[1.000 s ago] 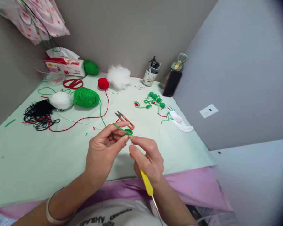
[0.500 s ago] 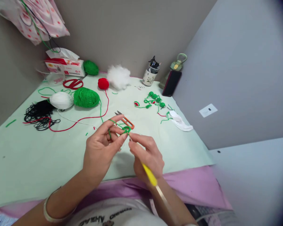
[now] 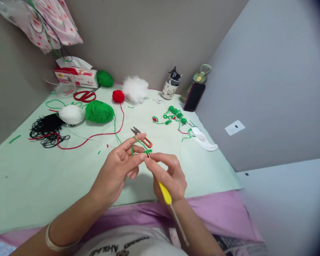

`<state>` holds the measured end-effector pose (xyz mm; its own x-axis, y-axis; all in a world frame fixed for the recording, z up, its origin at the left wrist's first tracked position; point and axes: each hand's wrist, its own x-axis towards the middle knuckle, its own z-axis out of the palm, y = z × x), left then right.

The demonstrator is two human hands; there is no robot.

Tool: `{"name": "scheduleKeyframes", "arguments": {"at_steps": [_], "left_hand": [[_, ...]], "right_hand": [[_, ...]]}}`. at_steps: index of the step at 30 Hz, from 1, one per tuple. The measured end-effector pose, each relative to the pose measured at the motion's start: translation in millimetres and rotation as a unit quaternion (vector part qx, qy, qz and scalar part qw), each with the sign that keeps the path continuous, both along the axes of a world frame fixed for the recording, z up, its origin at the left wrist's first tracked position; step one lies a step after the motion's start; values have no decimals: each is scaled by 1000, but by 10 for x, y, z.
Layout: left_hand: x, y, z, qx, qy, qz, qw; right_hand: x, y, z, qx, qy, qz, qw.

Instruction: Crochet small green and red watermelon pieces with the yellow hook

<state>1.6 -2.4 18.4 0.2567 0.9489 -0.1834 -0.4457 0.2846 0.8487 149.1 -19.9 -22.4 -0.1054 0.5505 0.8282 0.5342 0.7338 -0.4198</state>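
My left hand (image 3: 118,167) pinches a small green crochet piece (image 3: 148,152) between thumb and fingers, and green yarn runs over its raised index finger. Closed around a yellow-handled crochet hook (image 3: 164,193) is my right hand (image 3: 170,176); the hook's thin metal tip meets the green piece. Just beyond my fingers lie thread snips (image 3: 146,140) with orange handles. A strand of yarn leads back toward the large green yarn ball (image 3: 99,111). Fingers partly hide the crochet piece.
White (image 3: 72,114) and red yarn balls (image 3: 118,96), black yarn (image 3: 46,129) and red scissors (image 3: 84,96) lie on the left. White stuffing (image 3: 135,89), a pen cup (image 3: 170,87), a bottle (image 3: 200,76) and a phone (image 3: 194,97) stand behind. Small green crocheted pieces (image 3: 176,113) lie right.
Both hands have shifted slightly, the left one a little rightward. The green piece has turned from a visible ring to a flatter edge-on look, and the hook has tilted. The view shifted slightly.
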Motion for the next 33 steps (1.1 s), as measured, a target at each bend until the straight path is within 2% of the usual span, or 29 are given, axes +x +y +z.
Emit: {"name": "scheduleKeyframes", "arguments": {"at_steps": [3,5,8,11,14,17,20,24,33], "left_hand": [[-41,34,23,-52,-49,-59,996],[-59,42,29,-47,-40,-59,996],[-75,32,32,10,38,-25,999],[-94,13,37,87,159,19,983],[-114,12,38,120,202,13,972],[-103,27,18,104,152,-59,981],[-69,34,-10,81,82,-99,988],[-55,25,0,54,38,-93,993],[-109,-24,171,36,18,-80,996]], "right_hand": [[40,2,64,-9,11,39,999],[55,-2,134,-45,59,67,995],[75,-17,243,-122,142,82,979],[113,-32,312,-176,239,92,951],[149,-27,333,-232,315,130,911],[140,14,328,-268,341,166,885],[91,69,315,-255,334,179,889],[41,93,312,-265,334,185,886],[-49,13,403,-271,341,198,878]]}}
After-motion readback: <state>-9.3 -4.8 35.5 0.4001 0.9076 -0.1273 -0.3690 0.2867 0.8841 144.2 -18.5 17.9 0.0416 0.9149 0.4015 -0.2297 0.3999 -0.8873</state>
